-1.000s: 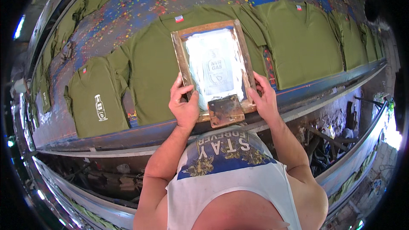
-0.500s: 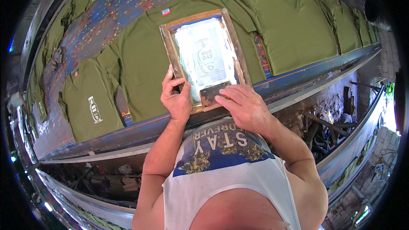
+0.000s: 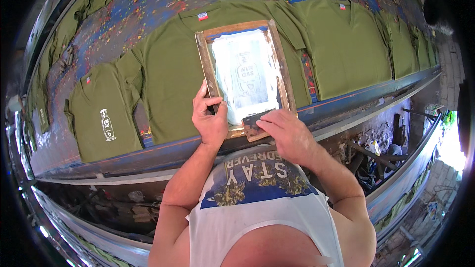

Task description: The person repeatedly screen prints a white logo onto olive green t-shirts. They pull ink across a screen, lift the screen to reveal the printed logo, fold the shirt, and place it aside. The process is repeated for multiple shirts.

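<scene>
A wooden printing frame (image 3: 243, 76) lies flat on a green shirt (image 3: 173, 69) near the front edge of the long desk (image 3: 148, 0), its long axis running from the front edge toward the back, leaning slightly to the left at the far end. The pale mesh inside carries a bottle-shaped design, upright as seen from the person's side.

The left hand (image 3: 210, 118) comes up from the front edge with the forearm nearly straight; its fingers are curled around the frame's left rail near the lower corner, thumb on top, gripping the wood. The right hand (image 3: 289, 136) comes in from the right with the wrist bent inward, fingers closed over a flat dark scraper (image 3: 255, 122) that sits across the frame's bottom rail, its long edge lying crosswise to the frame. Whether the blade touches the mesh is hard to tell, since the fingers cover part of it.

To the left lies a smaller green shirt (image 3: 106, 113) with a white bottle print; another plain one (image 3: 349, 44) lies to the right.
</scene>
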The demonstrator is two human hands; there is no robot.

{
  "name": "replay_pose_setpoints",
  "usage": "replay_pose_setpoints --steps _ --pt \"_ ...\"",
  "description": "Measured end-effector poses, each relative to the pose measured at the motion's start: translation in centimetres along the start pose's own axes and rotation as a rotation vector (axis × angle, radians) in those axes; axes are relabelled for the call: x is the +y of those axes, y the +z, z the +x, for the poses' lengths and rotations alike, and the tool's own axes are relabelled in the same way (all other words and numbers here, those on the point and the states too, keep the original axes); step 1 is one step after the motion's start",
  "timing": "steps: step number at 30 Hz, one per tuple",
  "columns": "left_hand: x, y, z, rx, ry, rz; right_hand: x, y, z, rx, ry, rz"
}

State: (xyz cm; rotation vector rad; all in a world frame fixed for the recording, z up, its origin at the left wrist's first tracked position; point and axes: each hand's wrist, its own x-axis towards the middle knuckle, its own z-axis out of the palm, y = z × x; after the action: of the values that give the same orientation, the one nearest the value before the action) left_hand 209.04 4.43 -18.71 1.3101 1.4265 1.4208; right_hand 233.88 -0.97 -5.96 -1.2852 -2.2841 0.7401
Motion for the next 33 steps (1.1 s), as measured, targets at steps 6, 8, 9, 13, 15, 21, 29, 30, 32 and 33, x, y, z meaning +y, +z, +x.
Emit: replay_pose_setpoints --steps 6,8,9,13,15,21,29,30,32,33 --pt "0.4 -0.4 -0.2 -0.041 0.063 0.142 1.0 2.3 -0.1 0.118 -0.072 -0.072" --pt "0.3 -0.1 -0.4 -0.005 -0.015 0.032 2.0 2.4 1.1 0.114 -0.072 -0.098" --pt "0.3 0.0 -0.5 0.016 -0.056 -0.022 2.7 2.5 2.0 0.127 -0.074 -0.102" --pt "0.6 0.1 0.1 0.021 -0.092 -0.102 5.6 1.8 6.9 0.178 -0.077 -0.127" --pt "1.4 0.0 0.6 0.030 -0.157 -0.150 6.8 1.0 9.5 0.199 -0.109 -0.145" --pt "4.0 -1.1 3.2 -0.017 -0.455 -0.079 8.2 -2.4 15.6 0.129 -0.084 -0.141" --pt "4.8 -1.5 4.1 -0.048 -0.551 0.032 9.8 -3.5 17.6 0.126 -0.098 -0.144" --pt "4.8 -1.6 4.1 -0.051 -0.547 0.043 10.0 -3.3 17.4 0.100 -0.099 -0.154" --pt "4.6 -1.6 4.0 -0.035 -0.540 0.058 9.9 -2.7 16.3 0.126 -0.171 -0.142" --pt "4.5 -1.5 4.0 -0.032 -0.535 0.063 9.6 -2.5 15.4 0.134 -0.192 -0.139"
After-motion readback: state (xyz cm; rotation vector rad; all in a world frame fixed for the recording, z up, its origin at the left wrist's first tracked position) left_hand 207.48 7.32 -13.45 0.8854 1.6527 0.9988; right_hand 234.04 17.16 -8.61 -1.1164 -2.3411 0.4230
